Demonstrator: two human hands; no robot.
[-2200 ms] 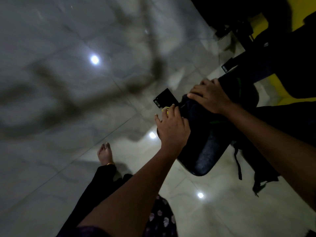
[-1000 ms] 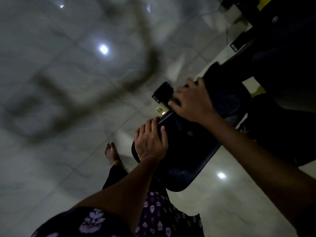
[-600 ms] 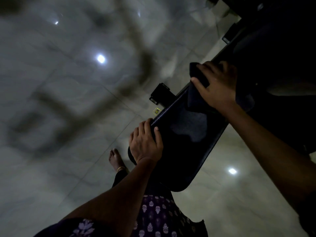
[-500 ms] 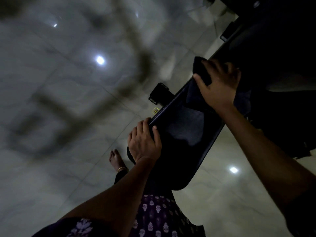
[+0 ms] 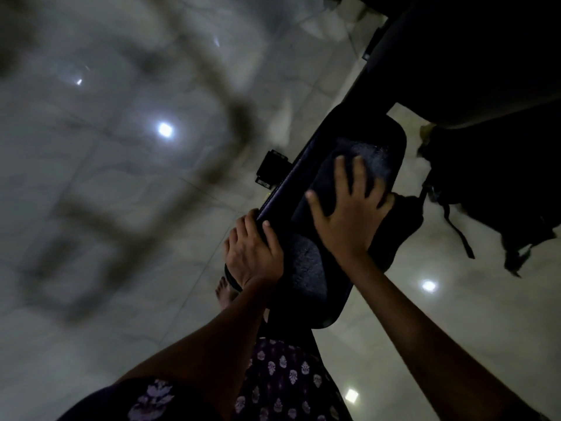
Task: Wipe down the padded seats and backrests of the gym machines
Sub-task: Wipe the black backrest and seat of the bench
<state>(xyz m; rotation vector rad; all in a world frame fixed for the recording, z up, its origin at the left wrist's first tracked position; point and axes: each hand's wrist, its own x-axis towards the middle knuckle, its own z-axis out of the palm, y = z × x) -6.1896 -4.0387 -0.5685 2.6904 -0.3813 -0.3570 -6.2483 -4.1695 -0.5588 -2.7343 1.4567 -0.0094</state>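
A black padded seat (image 5: 315,302) of a gym machine runs from the centre toward the upper right. A dark cloth (image 5: 373,165) lies spread over its pad and hangs off the right edge. My right hand (image 5: 349,217) presses flat on the cloth with fingers spread. My left hand (image 5: 253,253) grips the seat's left edge, thumb on top of the pad.
The glossy marble floor (image 5: 121,208) reflects ceiling lights and blurred machine shadows. A black bracket (image 5: 271,167) juts from the seat's left side. Dark machine parts (image 5: 473,56) fill the upper right, with a dark bag and straps (image 5: 485,214) hanging there. My bare foot (image 5: 224,294) stands below the seat.
My right hand has slid with the cloth from the far end of the seat back toward me and spread flat. My left hand keeps its grip on the seat edge.
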